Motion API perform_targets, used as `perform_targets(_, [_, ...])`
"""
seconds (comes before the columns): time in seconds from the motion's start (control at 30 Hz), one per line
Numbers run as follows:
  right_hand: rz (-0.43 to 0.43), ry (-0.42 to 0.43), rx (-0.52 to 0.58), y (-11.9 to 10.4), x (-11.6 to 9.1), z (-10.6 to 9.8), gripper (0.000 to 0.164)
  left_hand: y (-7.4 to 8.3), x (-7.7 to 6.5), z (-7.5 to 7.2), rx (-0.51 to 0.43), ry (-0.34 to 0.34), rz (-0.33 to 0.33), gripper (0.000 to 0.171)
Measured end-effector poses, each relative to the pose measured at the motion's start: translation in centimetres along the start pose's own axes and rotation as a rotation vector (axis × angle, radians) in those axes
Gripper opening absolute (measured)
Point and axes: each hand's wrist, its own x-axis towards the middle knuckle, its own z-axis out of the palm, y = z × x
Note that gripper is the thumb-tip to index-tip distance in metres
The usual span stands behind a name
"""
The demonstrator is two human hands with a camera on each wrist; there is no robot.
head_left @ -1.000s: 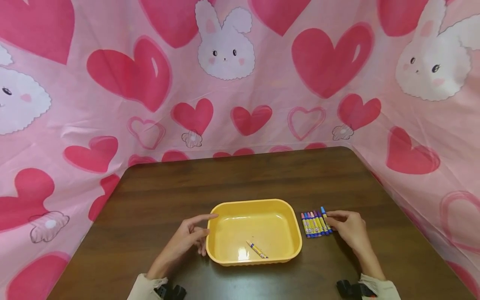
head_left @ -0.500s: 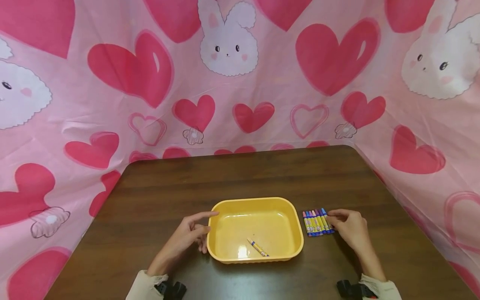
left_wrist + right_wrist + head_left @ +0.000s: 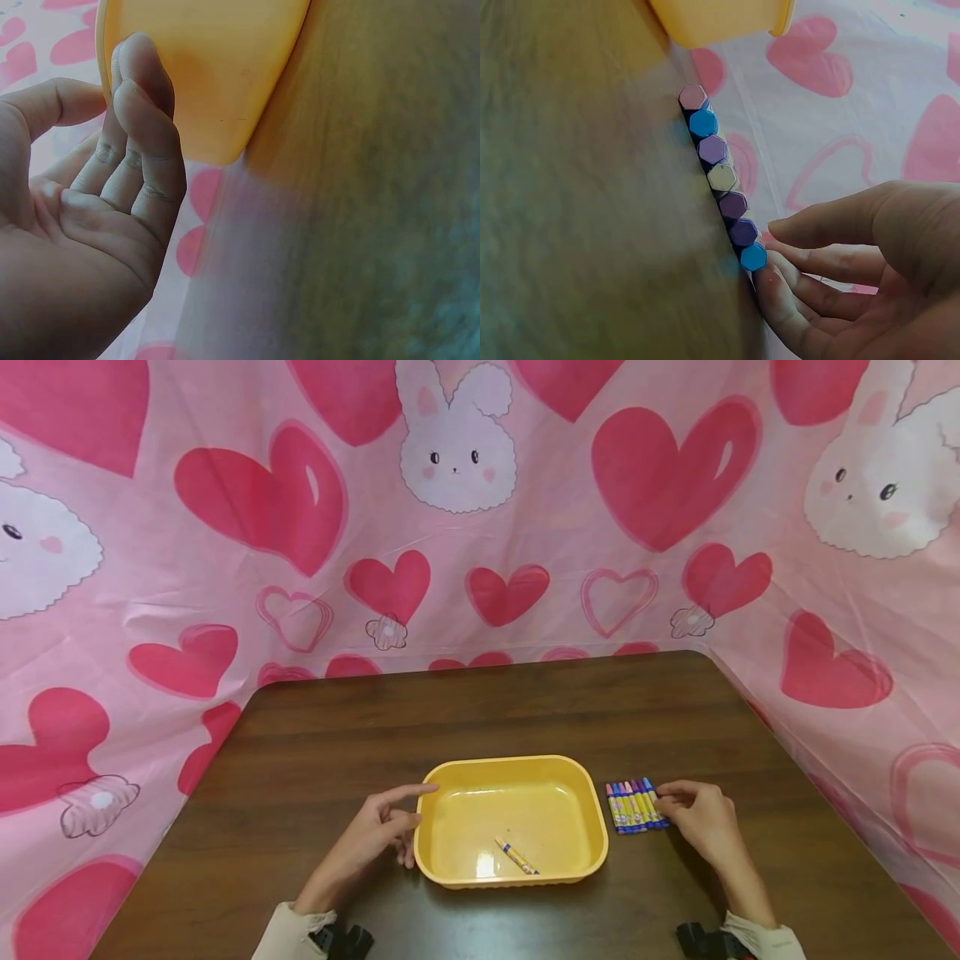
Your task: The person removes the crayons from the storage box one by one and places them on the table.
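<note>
A yellow tray (image 3: 510,764) stands on the table, with one yellow-wrapped crayon (image 3: 517,857) lying inside it. My left hand (image 3: 378,822) is at the tray's left side; its index finger reaches over the rim and its other fingers stay loosely bent outside. In the left wrist view the thumb (image 3: 75,101) meets the rim. Right of the tray, several crayons (image 3: 628,810) lie side by side in a neat row. My right hand (image 3: 701,817) pinches the blue crayon (image 3: 754,257) at the row's right end between thumb and finger; part of it is covered.
The brown wooden table (image 3: 480,710) runs back to a pink cloth (image 3: 555,535) printed with hearts and rabbits, which hangs behind and at both sides. A small black device (image 3: 705,939) is strapped at each wrist.
The blue crayon at the right end has come down from sticking out above the others into line with the row. My left hand keeps its place at the tray. The head view has shifted slightly.
</note>
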Motion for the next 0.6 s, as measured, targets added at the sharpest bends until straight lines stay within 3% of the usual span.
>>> perform_targets(0.23, [-0.018, 0.085, -0.022, -0.07, -0.37, 0.00, 0.016, 0.02, -0.14, 0.08, -0.003, -0.004, 0.000, 0.043])
perform_targets(0.6, [-0.005, 0.130, 0.005, -0.60, -0.40, -0.01, 0.018, 0.39, -0.10, 0.04, 0.035, 0.011, -0.023, 0.043])
